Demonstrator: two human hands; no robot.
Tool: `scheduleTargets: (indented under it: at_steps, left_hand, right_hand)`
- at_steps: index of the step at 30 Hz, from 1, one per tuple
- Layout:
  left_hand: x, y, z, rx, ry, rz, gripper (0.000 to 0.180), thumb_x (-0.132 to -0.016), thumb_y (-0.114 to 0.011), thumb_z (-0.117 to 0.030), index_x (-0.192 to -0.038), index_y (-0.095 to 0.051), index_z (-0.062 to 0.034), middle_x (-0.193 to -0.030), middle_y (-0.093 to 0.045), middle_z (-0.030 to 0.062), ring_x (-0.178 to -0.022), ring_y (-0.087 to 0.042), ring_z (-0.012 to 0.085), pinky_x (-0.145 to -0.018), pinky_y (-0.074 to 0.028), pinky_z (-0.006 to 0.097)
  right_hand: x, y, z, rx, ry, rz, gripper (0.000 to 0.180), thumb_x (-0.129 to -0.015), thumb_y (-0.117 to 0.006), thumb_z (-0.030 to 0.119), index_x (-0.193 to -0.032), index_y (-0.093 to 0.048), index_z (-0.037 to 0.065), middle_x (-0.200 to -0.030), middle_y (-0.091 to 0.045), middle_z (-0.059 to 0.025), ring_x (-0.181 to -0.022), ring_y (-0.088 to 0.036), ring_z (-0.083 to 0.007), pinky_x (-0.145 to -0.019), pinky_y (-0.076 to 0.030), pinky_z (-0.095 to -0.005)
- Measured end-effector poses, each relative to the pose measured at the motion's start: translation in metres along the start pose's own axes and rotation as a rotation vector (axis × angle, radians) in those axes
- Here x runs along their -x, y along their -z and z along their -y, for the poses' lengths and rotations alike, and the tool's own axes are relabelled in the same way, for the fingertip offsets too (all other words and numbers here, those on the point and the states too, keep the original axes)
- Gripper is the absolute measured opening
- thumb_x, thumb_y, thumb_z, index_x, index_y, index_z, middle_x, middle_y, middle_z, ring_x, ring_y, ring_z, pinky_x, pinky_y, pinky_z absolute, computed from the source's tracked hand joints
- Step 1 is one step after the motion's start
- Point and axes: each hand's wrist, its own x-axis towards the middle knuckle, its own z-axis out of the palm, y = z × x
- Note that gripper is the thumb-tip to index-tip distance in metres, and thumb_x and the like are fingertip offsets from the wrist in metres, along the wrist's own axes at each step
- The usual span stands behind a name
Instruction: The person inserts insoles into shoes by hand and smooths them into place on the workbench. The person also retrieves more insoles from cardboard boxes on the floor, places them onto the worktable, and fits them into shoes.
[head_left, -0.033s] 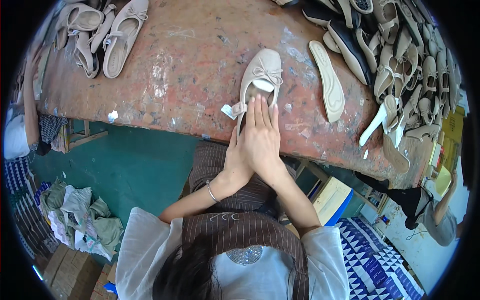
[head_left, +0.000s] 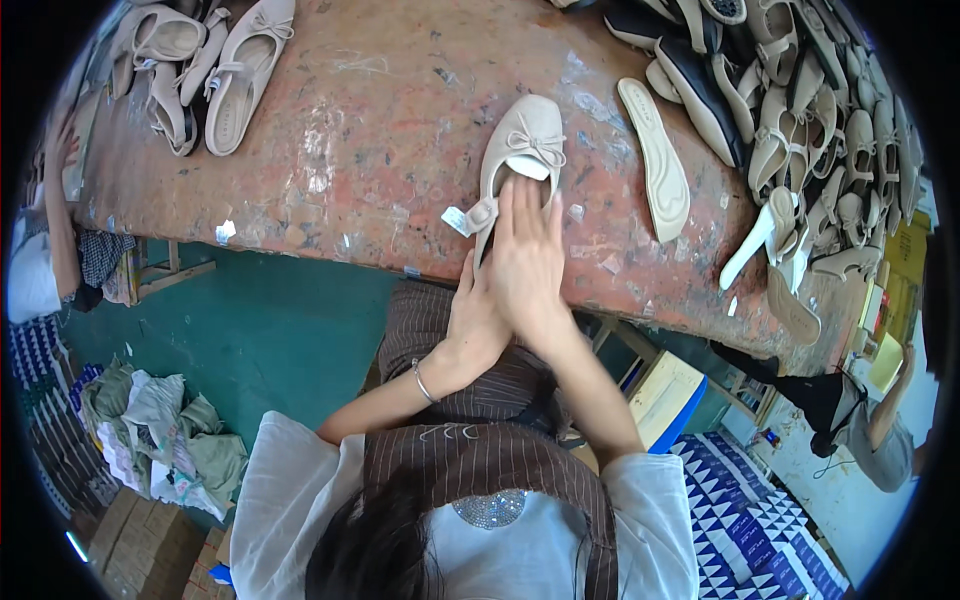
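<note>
At the desk's (head_left: pixel 380 150) near edge lies a beige shoe (head_left: pixel 520 150), heel toward the person. The right hand (head_left: pixel 528 258) presses flat into its opening, fingers together; the left hand (head_left: pixel 475 315) steadies the heel underneath, its grip hidden. It looks light, soft and flexible; best held at heel and sides.

One beige shoe (head_left: pixel 520 150), one loose insole (head_left: pixel 655 160), two hands (head_left: pixel 510 275).

- A beige ballet flat (head_left: pixel 522 150) lies just above the frame's centre on the reddish worktop (head_left: pixel 380 130), toe pointing to the upper edge, opening facing up.
- A small bow sits on its toe; white stuffing shows in the opening.
- A pale tag hangs at its left side.
- Its heel end is covered by hands.
</note>
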Motion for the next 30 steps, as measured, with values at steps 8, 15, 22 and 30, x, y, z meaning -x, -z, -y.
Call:
scheduleTargets:
  at_steps: [8, 15, 22, 30]
  left_hand:
    - [-0.008, 0.005, 0.002, -0.068, -0.064, -0.037, 0.043, -0.086, -0.054, -0.013, -0.122, -0.058, 0.0102, -0.131, -0.054, 0.0232, -0.136, -0.040, 0.0381, -0.113, -0.031, 0.056]
    - [-0.005, 0.001, 0.010, -0.109, -0.083, -0.062, 0.043, -0.085, -0.060, -0.016, -0.120, -0.059, 0.0093, -0.124, -0.058, 0.0230, -0.128, -0.046, 0.0389, -0.111, -0.033, 0.054]
    - [-0.024, 0.003, 0.005, -0.088, -0.066, -0.287, 0.047, -0.080, -0.073, -0.018, -0.119, -0.063, 0.0051, -0.122, -0.062, 0.0195, -0.120, -0.054, 0.0373, -0.101, -0.043, 0.048]
    - [-0.078, 0.185, 0.132, -0.266, -0.069, -0.747, 0.030, -0.088, -0.061, -0.003, -0.117, -0.065, 0.0042, -0.113, -0.066, 0.0218, -0.103, -0.060, 0.0394, -0.093, -0.046, 0.048]
  right_hand:
    - [-0.041, -0.010, -0.015, 0.151, -0.056, -0.094, 0.039, -0.086, -0.054, 0.016, -0.118, -0.058, -0.007, -0.109, -0.064, -0.0195, -0.110, -0.062, -0.0314, -0.118, -0.018, -0.0560]
    - [-0.050, -0.022, -0.008, 0.212, -0.049, 0.014, 0.038, -0.083, -0.061, 0.021, -0.113, -0.063, -0.003, -0.102, -0.064, -0.0151, -0.107, -0.062, -0.0273, -0.120, -0.009, -0.0607]
    - [-0.069, -0.027, -0.037, 0.062, 0.121, 0.125, 0.016, -0.077, -0.058, 0.006, -0.085, -0.069, -0.003, -0.077, -0.065, -0.0180, -0.084, -0.067, -0.0326, -0.115, -0.012, -0.0686]
    - [-0.048, 0.056, -0.149, -0.181, -0.327, -0.301, 0.050, -0.081, -0.070, 0.012, -0.129, -0.057, 0.001, -0.131, -0.056, -0.0238, -0.127, -0.048, -0.0419, -0.110, -0.034, -0.0512]
